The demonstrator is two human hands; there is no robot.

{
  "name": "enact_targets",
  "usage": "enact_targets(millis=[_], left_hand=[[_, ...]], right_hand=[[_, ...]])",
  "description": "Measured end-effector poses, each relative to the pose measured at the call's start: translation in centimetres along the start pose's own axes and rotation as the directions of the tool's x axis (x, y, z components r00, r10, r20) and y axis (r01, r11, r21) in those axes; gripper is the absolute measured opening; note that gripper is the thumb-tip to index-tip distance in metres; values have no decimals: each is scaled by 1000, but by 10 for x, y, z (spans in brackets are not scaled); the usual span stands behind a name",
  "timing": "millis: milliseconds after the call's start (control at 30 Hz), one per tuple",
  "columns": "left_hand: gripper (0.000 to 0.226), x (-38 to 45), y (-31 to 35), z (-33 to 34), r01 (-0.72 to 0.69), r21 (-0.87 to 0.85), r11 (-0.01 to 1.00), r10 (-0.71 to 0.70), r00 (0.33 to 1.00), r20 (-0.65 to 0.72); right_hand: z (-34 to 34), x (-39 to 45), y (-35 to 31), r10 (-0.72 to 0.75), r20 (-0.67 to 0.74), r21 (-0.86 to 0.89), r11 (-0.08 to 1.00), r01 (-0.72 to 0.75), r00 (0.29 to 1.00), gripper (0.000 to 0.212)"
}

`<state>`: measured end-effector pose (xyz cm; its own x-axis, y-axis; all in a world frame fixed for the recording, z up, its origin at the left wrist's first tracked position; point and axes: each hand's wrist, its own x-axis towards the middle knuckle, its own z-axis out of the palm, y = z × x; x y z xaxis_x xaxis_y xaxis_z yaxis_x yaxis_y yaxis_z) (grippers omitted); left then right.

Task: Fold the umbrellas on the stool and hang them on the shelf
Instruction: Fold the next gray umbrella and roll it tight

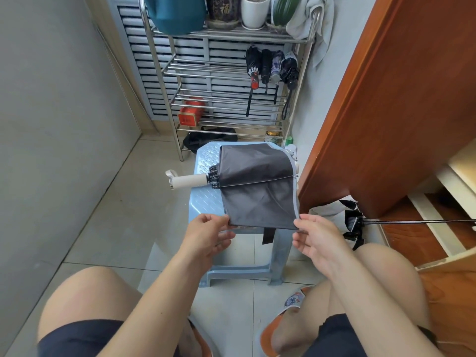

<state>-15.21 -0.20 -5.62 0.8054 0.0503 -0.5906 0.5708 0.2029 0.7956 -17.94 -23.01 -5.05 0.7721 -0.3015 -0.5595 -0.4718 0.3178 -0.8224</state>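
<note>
A collapsed umbrella (257, 186) with dark grey cloth, a pale blue edge and a cream handle lies across the light blue plastic stool (206, 202), handle pointing left. My left hand (208, 233) pinches the near left corner of the spread cloth. My right hand (316, 235) pinches the near right corner. A dark strap hangs below the cloth's near edge. Several folded umbrellas (273, 68) hang from the right side of the metal shelf (231, 99). Another black and white umbrella (353, 220) lies on the floor at the right, shaft extended rightwards.
The shelf stands against a louvred panel behind the stool, holding pots, a teal bucket, a red box (190, 112) and a black bag. A brown wooden door (386, 99) stands close at the right. Grey wall at the left, tiled floor between. My knees flank the stool.
</note>
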Motion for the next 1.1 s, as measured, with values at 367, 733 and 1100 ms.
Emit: enact_targets(millis=[367, 733, 1100], left_hand=[[8, 12, 26, -28, -418, 782, 462, 670, 743, 1], [14, 103, 93, -58, -330, 811, -483, 388, 750, 536], [30, 73, 96, -48, -348, 898, -270, 352, 832, 429]], right_hand=[[-24, 19, 14, 11, -104, -247, 968, -37, 994, 31], [23, 23, 69, 184, 107, 9, 983, -186, 977, 28], [31, 14, 74, 125, -48, 497, 864, -85, 991, 19]])
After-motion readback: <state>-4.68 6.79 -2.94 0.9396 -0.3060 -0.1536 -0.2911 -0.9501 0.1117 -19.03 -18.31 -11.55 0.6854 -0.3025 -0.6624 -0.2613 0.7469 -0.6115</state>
